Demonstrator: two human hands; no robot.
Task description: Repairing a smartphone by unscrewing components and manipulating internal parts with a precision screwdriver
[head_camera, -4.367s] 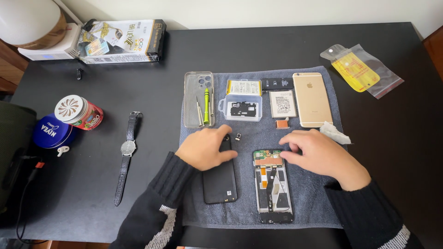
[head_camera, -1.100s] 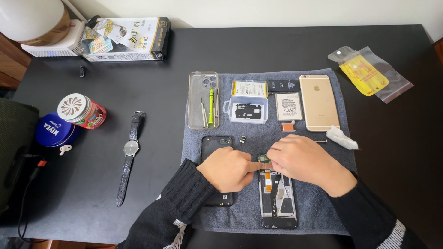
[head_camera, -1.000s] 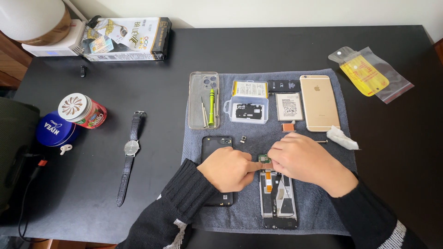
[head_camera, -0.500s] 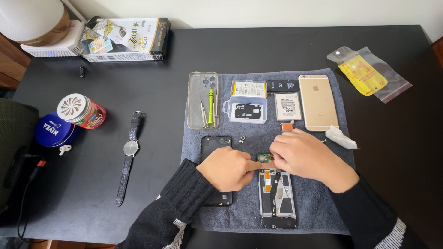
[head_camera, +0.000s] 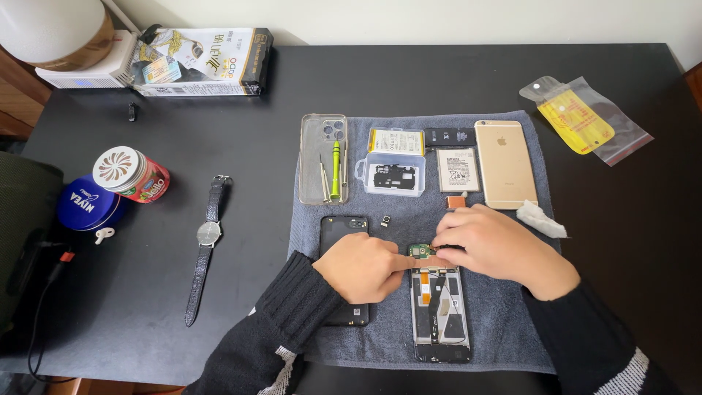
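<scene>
Hands meet at the lower centre of the frame, over the top end of an opened phone frame (head_camera: 439, 313) that lies on a grey towel (head_camera: 504, 322) near the bottom edge. The left hand (head_camera: 362, 267) is loosely curled, its forefinger stretched out to press beside a small green circuit board (head_camera: 419, 251) at the frame's top end. The right hand (head_camera: 497, 247) has its fingertips pinched narrow at that same board; whether it holds a tool I cannot tell. Inside the frame, an orange flex strip and bare recesses show, so the phone looks well stripped, and this board seems to be the piece now in hand; whether it is free of the frame or still seated cannot be told.

Just left of the frame, partly under the left wrist, lies a black back cover (head_camera: 341, 241). A tiny camera module (head_camera: 385, 222) sits on the towel just above the hands.

Farther up the towel, parts are laid out: a clear phone case (head_camera: 322, 139) holding small screwdrivers (head_camera: 336, 170), a clear parts box (head_camera: 390, 174), a battery (head_camera: 457, 169) and a gold phone (head_camera: 504, 163) face down.

At the left on the black table (head_camera: 439, 80) lies a wristwatch (head_camera: 207, 238); at the upper right, a plastic bag (head_camera: 585, 121).
</scene>
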